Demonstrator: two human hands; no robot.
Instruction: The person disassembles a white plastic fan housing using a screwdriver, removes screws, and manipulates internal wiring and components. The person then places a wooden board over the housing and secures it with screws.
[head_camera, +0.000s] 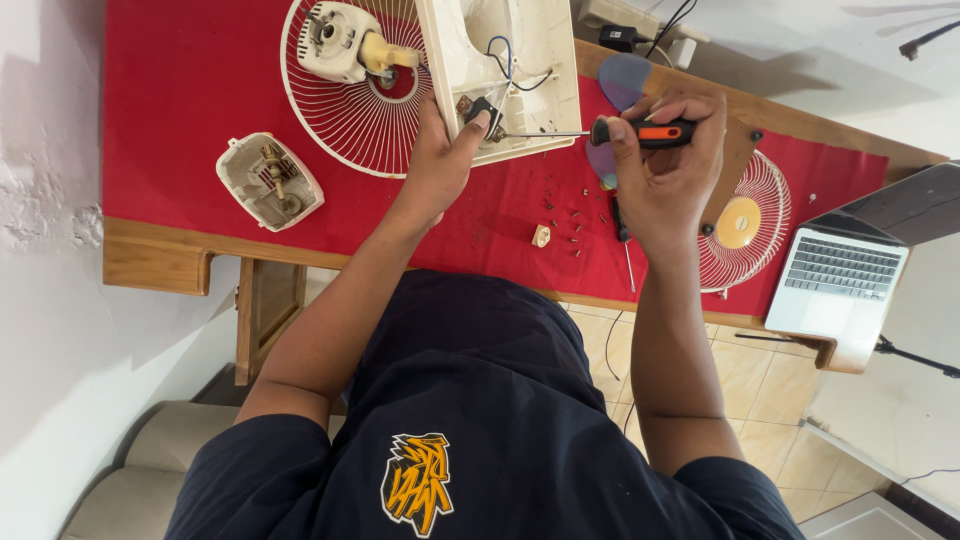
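My right hand (668, 165) grips a screwdriver (640, 132) by its black and orange handle; the shaft points left to a small black part (480, 110) at the edge of a cream plastic fan base (540, 60). My left hand (440, 165) holds that black part against the base, thumb on top. Blue and white wires (505, 62) lie inside the base.
A white wire fan guard (330, 120) with a cream motor (335, 40) lies at the back of the red-covered table (180, 80). Left sits a cream housing (268, 182). Loose screws (575, 222), a second screwdriver (622, 235), another guard (750, 225) and a laptop (840, 280) lie right.
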